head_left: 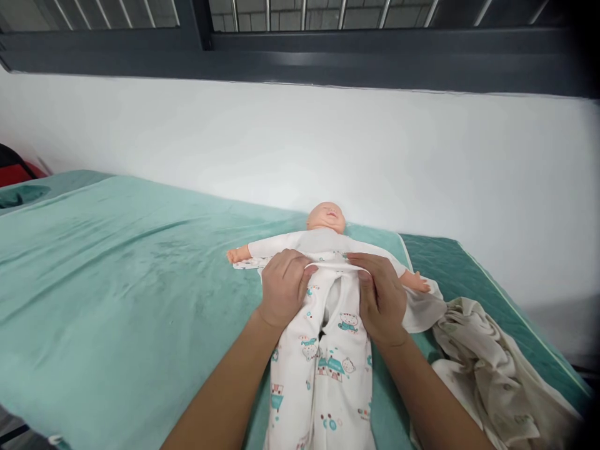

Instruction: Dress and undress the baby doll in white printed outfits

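A baby doll (327,217) lies on its back, its head toward the wall and both arms spread wide. It wears a white long-sleeved top (281,242). White baby pants (340,369) printed with small teal and brown pictures cover its lower body, with an open slit at the crotch. My left hand (287,284) pinches the left side of the pants' waistband. On the opposite side, my right hand (382,290) grips the same waistband, thumb underneath and fingers over the top. The doll's legs are hidden within the pants.
A light green sheet (117,294) covers the bed. Crumpled cream cloth (497,369) lies at the right, on a darker green quilted cover (445,265). A white wall (262,144) and dark window frame (351,59) stand behind. Something red and black (19,169) is at the far left.
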Demonstrator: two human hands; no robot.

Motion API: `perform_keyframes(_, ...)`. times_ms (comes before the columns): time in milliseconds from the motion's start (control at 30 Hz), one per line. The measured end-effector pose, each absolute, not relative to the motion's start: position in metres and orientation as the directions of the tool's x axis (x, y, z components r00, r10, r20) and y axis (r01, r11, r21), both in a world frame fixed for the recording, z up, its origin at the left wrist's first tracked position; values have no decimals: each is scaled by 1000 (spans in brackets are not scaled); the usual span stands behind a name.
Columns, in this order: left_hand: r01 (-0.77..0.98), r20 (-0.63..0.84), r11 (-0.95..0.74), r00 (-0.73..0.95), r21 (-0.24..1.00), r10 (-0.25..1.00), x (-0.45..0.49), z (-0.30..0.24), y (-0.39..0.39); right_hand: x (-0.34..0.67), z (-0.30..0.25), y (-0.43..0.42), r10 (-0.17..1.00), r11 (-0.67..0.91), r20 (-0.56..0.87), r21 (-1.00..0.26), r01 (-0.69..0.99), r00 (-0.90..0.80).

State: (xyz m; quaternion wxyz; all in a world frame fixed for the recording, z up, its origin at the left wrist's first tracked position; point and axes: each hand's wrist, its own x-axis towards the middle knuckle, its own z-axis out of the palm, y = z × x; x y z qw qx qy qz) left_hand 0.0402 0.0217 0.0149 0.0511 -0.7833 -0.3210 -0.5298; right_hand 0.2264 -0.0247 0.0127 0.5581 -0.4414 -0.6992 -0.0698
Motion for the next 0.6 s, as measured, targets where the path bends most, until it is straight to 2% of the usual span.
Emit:
perform_keyframes(133,548,750,-729,252,411,612,41,18,27,232,12,-14,704,523,709,-482,703,-38)
perform_keyframes(233,532,680,-707,296,466,671,43,19,30,237,9,-7,785,476,612,-498,725,-96)
perform_keyframes(333,507,656,-714,330,483,679,44,18,32,239,7,-5,798,471,591,-489,734,-118)
perform_keyframes(600,446,677,-749,347,489,649,43,19,34,235,13,-7,744,510,661,-471,720,-94)
